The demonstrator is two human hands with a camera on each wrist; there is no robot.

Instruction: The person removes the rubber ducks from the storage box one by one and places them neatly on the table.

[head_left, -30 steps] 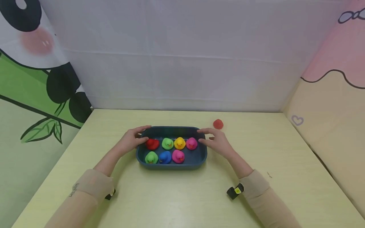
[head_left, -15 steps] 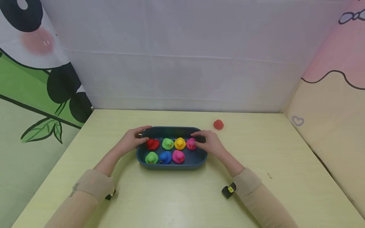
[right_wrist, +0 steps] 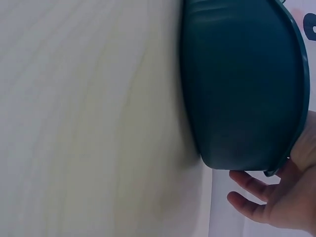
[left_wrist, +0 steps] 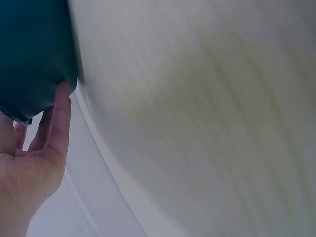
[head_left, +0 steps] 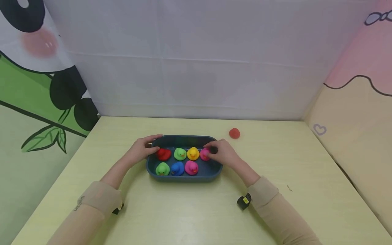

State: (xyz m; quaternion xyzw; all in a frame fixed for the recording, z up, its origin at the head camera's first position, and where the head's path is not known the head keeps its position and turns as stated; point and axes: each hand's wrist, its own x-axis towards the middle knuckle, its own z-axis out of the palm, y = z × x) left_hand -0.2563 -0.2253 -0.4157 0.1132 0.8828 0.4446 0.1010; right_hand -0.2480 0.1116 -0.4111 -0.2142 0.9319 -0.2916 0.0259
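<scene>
A dark teal tray (head_left: 211, 174) on the table holds several toy ducks in two rows. At its left end my left hand (head_left: 140, 151) grips the rim, thumb on the inner side. In the left wrist view, fingers of the left hand (left_wrist: 37, 163) press against the tray's outer wall (left_wrist: 34, 54). My right hand (head_left: 226, 153) reaches over the right end, thumb and forefinger pinching a pink duck (head_left: 204, 154) in the back row. The right wrist view shows other fingers (right_wrist: 247, 207) outside the tray wall (right_wrist: 242, 89); the duck is hidden there.
Back row, leftward: a yellow duck (head_left: 193, 153), a green duck (head_left: 180, 154), a red duck (head_left: 164, 154). In front sit another pink duck (head_left: 191, 167), a blue duck (head_left: 177, 168) and a green duck (head_left: 162, 168). A red round piece (head_left: 234, 133) lies behind the tray.
My right hand has moved left from the tray's right rim to the pink duck in the back row. The left hand and the tray have stayed in place.
</scene>
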